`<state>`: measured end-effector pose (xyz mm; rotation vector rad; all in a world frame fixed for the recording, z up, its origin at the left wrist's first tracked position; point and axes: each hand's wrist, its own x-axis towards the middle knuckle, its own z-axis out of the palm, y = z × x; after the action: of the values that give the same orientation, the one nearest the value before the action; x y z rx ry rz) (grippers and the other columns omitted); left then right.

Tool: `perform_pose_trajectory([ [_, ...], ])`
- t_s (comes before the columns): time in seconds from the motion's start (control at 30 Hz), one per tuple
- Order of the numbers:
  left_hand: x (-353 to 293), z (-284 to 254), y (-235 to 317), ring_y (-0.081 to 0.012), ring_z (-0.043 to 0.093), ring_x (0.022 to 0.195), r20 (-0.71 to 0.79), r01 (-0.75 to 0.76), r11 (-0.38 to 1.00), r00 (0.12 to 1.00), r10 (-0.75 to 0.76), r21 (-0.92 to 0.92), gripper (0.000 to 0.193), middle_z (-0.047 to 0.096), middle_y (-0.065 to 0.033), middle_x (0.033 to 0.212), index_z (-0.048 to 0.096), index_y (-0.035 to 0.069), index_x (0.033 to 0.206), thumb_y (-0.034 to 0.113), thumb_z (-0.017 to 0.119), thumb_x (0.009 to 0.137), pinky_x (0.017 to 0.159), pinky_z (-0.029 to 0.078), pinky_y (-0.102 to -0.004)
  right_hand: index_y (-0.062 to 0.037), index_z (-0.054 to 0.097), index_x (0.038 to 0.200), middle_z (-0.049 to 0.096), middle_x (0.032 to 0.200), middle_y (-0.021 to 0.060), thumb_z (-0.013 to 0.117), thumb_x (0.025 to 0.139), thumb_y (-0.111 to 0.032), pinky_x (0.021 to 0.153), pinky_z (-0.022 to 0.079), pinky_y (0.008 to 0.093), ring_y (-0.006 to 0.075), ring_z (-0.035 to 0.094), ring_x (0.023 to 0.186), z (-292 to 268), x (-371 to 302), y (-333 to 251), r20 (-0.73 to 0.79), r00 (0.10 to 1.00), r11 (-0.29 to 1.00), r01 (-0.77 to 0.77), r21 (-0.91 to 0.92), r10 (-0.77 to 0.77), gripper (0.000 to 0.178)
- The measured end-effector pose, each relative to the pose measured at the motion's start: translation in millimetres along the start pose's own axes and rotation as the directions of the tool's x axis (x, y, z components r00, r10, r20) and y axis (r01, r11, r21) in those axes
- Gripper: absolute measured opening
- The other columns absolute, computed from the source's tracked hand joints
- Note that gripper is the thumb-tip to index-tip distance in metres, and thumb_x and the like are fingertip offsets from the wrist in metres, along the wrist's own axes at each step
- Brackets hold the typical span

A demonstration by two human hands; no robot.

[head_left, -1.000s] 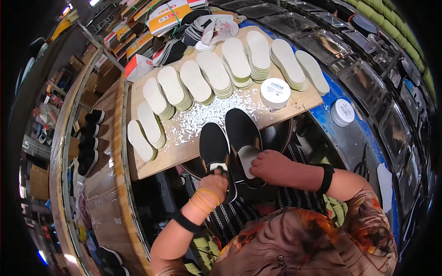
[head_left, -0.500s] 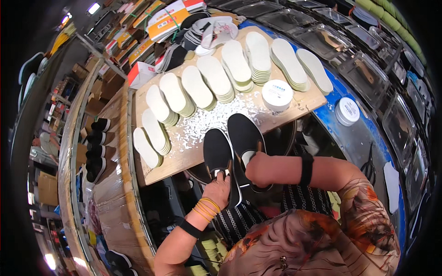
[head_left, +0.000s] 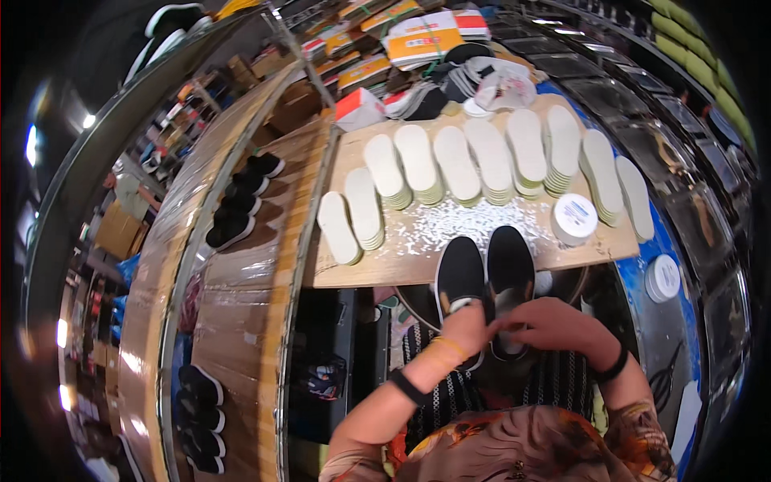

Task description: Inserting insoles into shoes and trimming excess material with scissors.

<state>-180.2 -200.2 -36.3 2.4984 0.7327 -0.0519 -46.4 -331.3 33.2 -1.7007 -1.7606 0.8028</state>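
Two black slip-on shoes are held side by side, toes pointing away over the near edge of a wooden board. At the opening of the left shoe is my left hand, its fingers closed on the shoe, partly inside it. My right hand hovers over the heel end of the right shoe, fingers pointing toward my left hand and smeared by motion. Stacks of white insoles with pale green edges stand in a curved row behind the shoes. Small white scraps lie scattered between.
A white round tub sits on the board's right part. Another tub and black scissors are on the blue-edged surface to the right. Black shoes line a plastic-wrapped rack at left. Cardboard boxes pile up behind.
The view has swung left, so the board appears farther right. My right hand has come out of the right shoe's opening and moved toward my left hand, which stays at the left shoe.
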Motion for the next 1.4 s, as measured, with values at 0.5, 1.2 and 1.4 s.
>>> perform_pose_trajectory([
  [0.5,-118,-202,-220,-0.008,0.044,0.057,-0.472,0.338,0.734,0.594,-0.652,-0.589,0.015,0.052,0.0012,0.063,0.057,-0.001,0.072,0.013,0.056,0.074,0.049,0.035,-0.0257,-0.0085,0.063,0.08,0.061,0.081,0.016,0.054,0.074,-0.028,0.069,0.047,0.0422,0.0332,0.059,0.079,55,18,128,-0.021,0.94,0.876,-0.324,-0.357,0.339,0.022],
  [1.2,-108,-358,-668,-0.0353,0.059,0.095,-0.847,0.977,0.202,0.054,-0.528,-0.063,0.028,0.06,-0.0239,0.1,0.063,-0.002,0.095,0.013,0.051,0.075,0.081,0.047,-0.0398,-0.0045,0.062,0.085,0.06,0.075,0.0197,0.061,0.076,-0.021,0.06,0.046,0.0414,0.0378,0.057,0.068,91,76,102,-0.034,0.806,0.76,-0.571,-0.309,0.591,0.019],
  [1.4,6,-378,-523,-0.0365,0.055,0.101,-0.597,0.972,0.139,0.225,-0.77,0.188,0.036,0.055,-0.0202,0.113,0.056,0.004,0.111,0.021,0.048,0.08,0.089,0.043,-0.0407,-0.0048,0.062,0.084,0.06,0.074,0.019,0.061,0.076,-0.025,0.059,0.046,0.0416,0.0373,0.057,0.066,93,55,105,-0.062,0.756,0.679,-0.618,-0.398,0.652,0.021],
])
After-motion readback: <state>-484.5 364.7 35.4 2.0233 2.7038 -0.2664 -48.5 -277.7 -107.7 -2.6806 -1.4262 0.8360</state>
